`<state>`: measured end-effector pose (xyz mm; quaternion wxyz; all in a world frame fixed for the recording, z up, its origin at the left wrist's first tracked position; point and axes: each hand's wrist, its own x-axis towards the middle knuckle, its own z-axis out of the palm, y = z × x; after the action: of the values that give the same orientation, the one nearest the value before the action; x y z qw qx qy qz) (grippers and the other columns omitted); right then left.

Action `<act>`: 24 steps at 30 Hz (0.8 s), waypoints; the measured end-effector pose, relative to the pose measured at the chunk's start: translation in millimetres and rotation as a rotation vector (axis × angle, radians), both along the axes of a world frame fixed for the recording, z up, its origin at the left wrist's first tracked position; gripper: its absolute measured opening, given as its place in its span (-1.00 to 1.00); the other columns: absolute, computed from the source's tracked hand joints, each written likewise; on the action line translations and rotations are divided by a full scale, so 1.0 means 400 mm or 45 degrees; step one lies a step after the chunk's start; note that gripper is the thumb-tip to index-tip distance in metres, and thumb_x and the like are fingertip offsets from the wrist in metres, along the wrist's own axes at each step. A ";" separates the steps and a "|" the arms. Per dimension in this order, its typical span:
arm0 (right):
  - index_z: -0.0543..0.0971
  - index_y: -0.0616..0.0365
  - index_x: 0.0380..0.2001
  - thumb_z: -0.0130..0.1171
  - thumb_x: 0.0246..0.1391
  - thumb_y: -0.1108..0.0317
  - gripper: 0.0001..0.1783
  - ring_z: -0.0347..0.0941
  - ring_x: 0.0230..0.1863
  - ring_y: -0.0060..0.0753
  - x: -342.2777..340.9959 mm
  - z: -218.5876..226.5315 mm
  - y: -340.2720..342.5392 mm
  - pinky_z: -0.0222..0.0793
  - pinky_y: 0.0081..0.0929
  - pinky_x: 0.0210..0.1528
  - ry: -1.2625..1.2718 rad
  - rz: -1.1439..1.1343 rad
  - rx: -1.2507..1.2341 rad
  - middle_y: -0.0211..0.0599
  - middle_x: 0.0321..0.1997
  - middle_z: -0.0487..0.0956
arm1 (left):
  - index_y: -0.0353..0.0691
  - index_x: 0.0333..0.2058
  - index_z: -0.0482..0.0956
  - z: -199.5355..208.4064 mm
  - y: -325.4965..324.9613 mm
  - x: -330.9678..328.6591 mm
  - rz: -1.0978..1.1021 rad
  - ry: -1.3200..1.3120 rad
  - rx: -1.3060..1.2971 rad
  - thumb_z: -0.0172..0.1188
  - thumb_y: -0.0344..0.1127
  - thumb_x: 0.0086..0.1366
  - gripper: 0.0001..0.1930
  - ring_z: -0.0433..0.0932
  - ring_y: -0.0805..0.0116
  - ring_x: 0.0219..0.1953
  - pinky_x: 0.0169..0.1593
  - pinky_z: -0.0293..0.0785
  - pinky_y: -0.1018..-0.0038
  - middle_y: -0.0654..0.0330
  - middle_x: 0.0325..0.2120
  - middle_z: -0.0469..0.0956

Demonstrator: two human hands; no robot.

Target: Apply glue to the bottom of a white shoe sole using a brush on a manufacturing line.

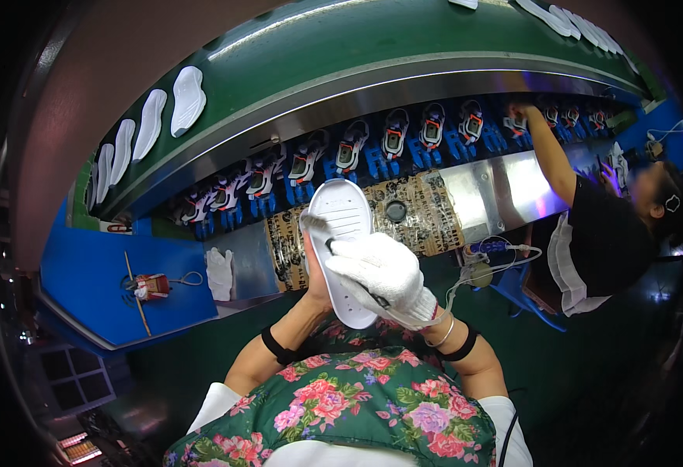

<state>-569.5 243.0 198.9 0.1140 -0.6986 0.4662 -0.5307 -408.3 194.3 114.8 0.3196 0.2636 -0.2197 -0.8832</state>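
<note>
A long white shoe sole (345, 204) is held up in front of me, its grooved, raised-rim side showing. My bare left hand (316, 272) grips it along the left edge, with most of its fingers behind the sole. A white knitted glove covers my right hand (380, 272), which is closed on a brush (319, 227). The bristles lie over the sole's left edge, and the dark handle runs into the glove. From beside that hand a thin clear tube (460, 284) trails off to the right.
Several shoe uppers (349, 148) with orange trim stand on blue holders beyond my hands. White soles (189, 101) lie on a green belt (294, 70). A dark round cap (396, 210) rests on the taped cardboard (435, 222). Another person (602, 233) reaches toward the uppers at right.
</note>
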 end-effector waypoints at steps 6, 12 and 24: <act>0.71 0.17 -0.24 0.36 -0.15 0.55 -0.70 0.63 -0.24 -0.20 -0.010 -0.015 -0.006 0.53 -0.36 -0.15 -0.286 -0.085 0.024 -0.11 -0.15 0.69 | -0.12 0.37 0.15 -0.025 -0.015 0.031 -0.127 0.521 -0.036 -0.45 0.59 0.29 -0.02 0.42 0.15 0.23 0.30 0.35 0.18 0.08 0.21 0.40; 0.72 0.11 -0.23 0.38 -0.17 0.52 -0.68 0.64 -0.19 -0.17 0.008 -0.015 0.002 0.53 -0.33 -0.13 -0.229 0.257 0.057 -0.17 -0.19 0.71 | -0.14 0.38 0.15 -0.022 -0.017 0.024 0.228 -0.129 -0.238 -0.41 0.56 0.31 -0.03 0.43 0.16 0.21 0.29 0.37 0.19 0.07 0.22 0.40; 0.73 0.11 -0.27 0.38 -0.16 0.52 -0.72 0.64 -0.22 -0.17 -0.022 -0.052 0.002 0.52 -0.36 -0.15 -0.307 0.205 0.072 -0.18 -0.19 0.72 | -0.22 0.17 0.35 -0.007 -0.048 -0.007 0.250 0.128 0.099 -0.33 0.73 0.12 0.09 0.61 0.13 -0.24 -0.10 0.62 0.24 -0.04 -0.19 0.57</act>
<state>-578.1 243.7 178.3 0.2310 -0.6612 0.4064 -0.5867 -411.2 175.1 111.9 0.4048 0.2515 -0.1422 -0.8676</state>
